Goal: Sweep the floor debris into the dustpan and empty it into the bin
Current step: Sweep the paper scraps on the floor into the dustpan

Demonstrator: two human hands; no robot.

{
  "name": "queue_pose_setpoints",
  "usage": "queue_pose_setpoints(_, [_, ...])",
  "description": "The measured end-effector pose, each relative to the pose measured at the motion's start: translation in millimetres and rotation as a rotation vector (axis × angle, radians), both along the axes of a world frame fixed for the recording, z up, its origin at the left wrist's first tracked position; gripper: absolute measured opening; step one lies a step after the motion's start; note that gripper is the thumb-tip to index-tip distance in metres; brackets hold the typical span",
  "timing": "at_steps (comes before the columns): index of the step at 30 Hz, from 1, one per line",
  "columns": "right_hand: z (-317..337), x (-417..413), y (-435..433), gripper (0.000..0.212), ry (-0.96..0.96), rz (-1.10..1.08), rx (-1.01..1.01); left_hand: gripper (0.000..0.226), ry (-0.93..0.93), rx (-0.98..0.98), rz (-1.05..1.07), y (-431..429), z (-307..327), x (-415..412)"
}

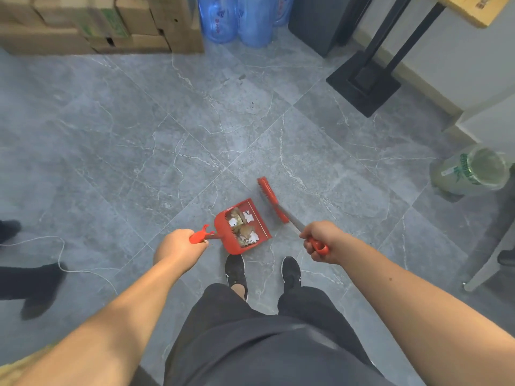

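A red dustpan [223, 222] sits low over the grey tiled floor just ahead of my feet, holding brown scraps and white paper bits [243, 227]. My left hand [178, 247] grips the dustpan's red handle. My right hand [320, 240] is closed on the red end of a broom handle. The red broom head [268, 190] points away to the upper left, just right of the dustpan and apart from it. A clear-lined bin [473, 169] stands at the right edge.
Cardboard boxes [97, 23] and blue water jugs [239, 20] line the far wall. A black table base [365, 82] stands far right. A white cord [64, 260] and another person's dark shoes [36, 285] are on the left. A grey chair leg [485, 263] is at right.
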State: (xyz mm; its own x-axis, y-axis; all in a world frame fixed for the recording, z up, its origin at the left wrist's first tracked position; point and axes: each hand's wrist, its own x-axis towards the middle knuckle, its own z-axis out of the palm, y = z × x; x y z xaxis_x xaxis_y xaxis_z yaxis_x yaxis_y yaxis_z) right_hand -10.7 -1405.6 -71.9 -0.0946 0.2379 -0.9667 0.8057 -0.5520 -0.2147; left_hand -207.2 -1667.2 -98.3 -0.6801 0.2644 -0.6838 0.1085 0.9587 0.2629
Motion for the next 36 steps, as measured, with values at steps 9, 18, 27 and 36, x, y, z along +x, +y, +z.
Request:
queue_pose_setpoints(9, [4, 53, 67, 0.014, 0.006, 0.163, 0.036, 0.022, 0.156, 0.081, 0.488, -36, 24, 63])
queue_pose_setpoints(18, [3, 57, 96, 0.016, 0.053, 0.329, 0.04, 0.018, 0.279, 0.162, 0.891, -44, 44, 131])
queue_pose_setpoints(27, [7, 43, 102, 0.013, 0.13, 0.31, -0.019, 0.03, 0.305, 0.244, 1.038, -46, 63, 143])
queue_pose_setpoints(36, [28, 50, 111, 0.016, 0.17, 0.078, -0.044, 0.024, 0.315, 0.298, 0.684, 15, 89, 65])
